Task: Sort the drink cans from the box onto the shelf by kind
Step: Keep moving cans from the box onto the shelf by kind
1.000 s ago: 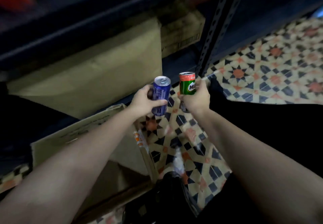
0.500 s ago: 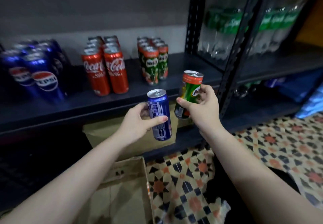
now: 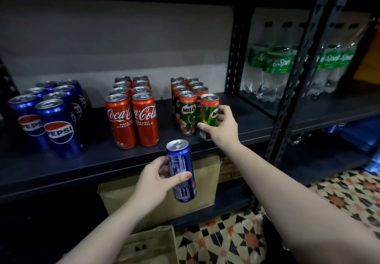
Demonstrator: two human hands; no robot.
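Note:
My right hand (image 3: pixel 223 129) grips a green Milo can (image 3: pixel 208 115), upright on the dark shelf (image 3: pixel 242 128) at the front right of the Milo can group (image 3: pixel 186 107). My left hand (image 3: pixel 156 183) holds a blue Pepsi can (image 3: pixel 181 171) in the air in front of the shelf edge, tilted slightly, below the Coca-Cola cans. On the shelf stand several blue Pepsi cans (image 3: pixel 51 115) at the left and several red Coca-Cola cans (image 3: pixel 132 111) in the middle. A corner of the cardboard box (image 3: pixel 152 245) shows at the bottom.
Black perforated shelf posts (image 3: pixel 238 51) (image 3: pixel 298 74) stand right of the Milo cans. Sprite bottles (image 3: pixel 275 68) fill the neighbouring shelf bay. A brown carton (image 3: pixel 205 193) sits on the lower shelf. Patterned floor tiles (image 3: pixel 339 198) lie at the bottom right.
My view has risen from the floor and box to the shelf. My right hand moved the Milo can forward to the Milo group; my left hand stayed low with the Pepsi can.

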